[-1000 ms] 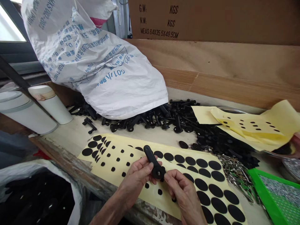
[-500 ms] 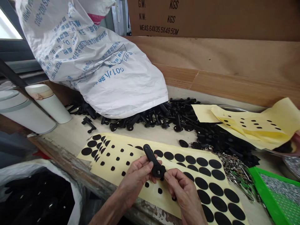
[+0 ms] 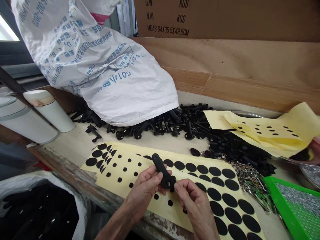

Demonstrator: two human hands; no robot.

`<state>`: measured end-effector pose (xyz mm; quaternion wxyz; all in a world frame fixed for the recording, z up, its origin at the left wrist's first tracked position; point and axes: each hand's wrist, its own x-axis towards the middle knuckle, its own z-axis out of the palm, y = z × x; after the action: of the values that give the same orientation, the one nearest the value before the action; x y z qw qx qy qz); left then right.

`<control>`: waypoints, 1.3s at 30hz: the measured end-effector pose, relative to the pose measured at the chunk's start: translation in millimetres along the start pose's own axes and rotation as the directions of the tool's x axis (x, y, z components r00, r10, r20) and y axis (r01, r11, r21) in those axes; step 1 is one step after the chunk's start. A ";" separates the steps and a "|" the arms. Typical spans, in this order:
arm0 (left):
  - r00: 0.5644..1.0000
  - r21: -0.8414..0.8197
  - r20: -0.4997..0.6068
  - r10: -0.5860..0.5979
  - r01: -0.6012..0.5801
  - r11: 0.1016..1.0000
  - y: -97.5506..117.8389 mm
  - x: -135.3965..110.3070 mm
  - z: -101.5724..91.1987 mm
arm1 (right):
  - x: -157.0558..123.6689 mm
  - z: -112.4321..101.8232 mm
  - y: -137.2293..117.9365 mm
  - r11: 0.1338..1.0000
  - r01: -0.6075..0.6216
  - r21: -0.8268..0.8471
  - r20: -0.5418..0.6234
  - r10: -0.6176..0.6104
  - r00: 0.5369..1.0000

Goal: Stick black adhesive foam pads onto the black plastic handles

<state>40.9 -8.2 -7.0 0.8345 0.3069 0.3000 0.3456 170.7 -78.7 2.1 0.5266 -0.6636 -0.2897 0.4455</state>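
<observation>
Two hands: the left hand (image 3: 143,193) and the right hand (image 3: 195,208) are close together, low over the work, with the fingers of each near the other but not interlocked.
Left hand: clamped around a black plastic handle with a round, knobbed head (image 3: 158,165), its thumb lying across the stem.
Right hand: its fingertips (image 3: 175,186) touch the handle's round head; whether they grip it cannot be told.
Handle position: between the two hands, just above the sheet, with the stem angled away from the person.
Under the hands: a yellow paper backing sheet (image 3: 162,215) carrying small round black pads (image 3: 156,196), with large round black pads (image 3: 215,194) to the right of the right hand.
Beyond the hands: a heap of black plastic handles (image 3: 190,125) runs under a white woven sack with blue print (image 3: 105,66).
Right of the hands: a tangle of silver metal clips (image 3: 247,180), a bright green tray (image 3: 273,188) and a second yellow sheet (image 3: 277,130), with another person's hand (image 3: 315,146) at the edge.
Left of the hands: a white cylindrical tub (image 3: 47,110) stands on the pale workbench (image 3: 72,141).
</observation>
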 end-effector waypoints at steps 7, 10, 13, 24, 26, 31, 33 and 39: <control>0.999 0.017 -0.022 0.033 -0.033 0.999 0.8 -2.8 2.5 | 1.0 2.0 5.7 0.997 0.070 -0.039 -0.008 -0.071 0.997; 0.999 0.014 -0.024 0.049 -0.048 0.999 -1.0 -3.2 0.9 | 3.2 1.6 10.1 0.994 0.096 -0.051 -0.006 -0.097 0.995; 0.998 0.016 -0.021 0.054 -0.053 0.998 -1.6 -3.1 -0.1 | 4.4 0.4 12.0 0.994 0.089 -0.070 0.023 -0.088 0.996; 0.999 0.025 -0.024 0.049 -0.048 0.999 0.2 -2.9 0.5 | 4.3 1.3 3.8 0.994 0.091 -0.059 0.009 -0.091 0.996; 0.998 0.057 -0.048 0.042 -0.039 0.998 0.8 -3.5 1.7 | 5.1 0.4 3.4 0.991 0.101 -0.087 0.029 -0.099 0.995; 0.987 0.174 -0.147 0.058 -0.032 0.984 3.0 -6.1 7.7 | 1.4 4.6 9.1 0.918 0.194 -0.344 -0.011 -0.211 0.977; 0.981 0.217 -0.171 0.093 -0.054 0.975 2.7 -7.2 9.3 | -1.4 7.5 12.5 0.818 0.250 -0.517 -0.029 -0.308 0.951; 0.979 0.203 -0.167 0.117 -0.083 0.976 2.9 -7.9 8.7 | -2.5 -0.6 12.5 0.638 0.261 -0.724 0.012 -0.367 0.930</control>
<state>41.3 -15.2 2.8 0.7518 0.3698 0.3897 0.3823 169.1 -84.6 -9.1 0.3147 -0.7834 -0.5137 0.1528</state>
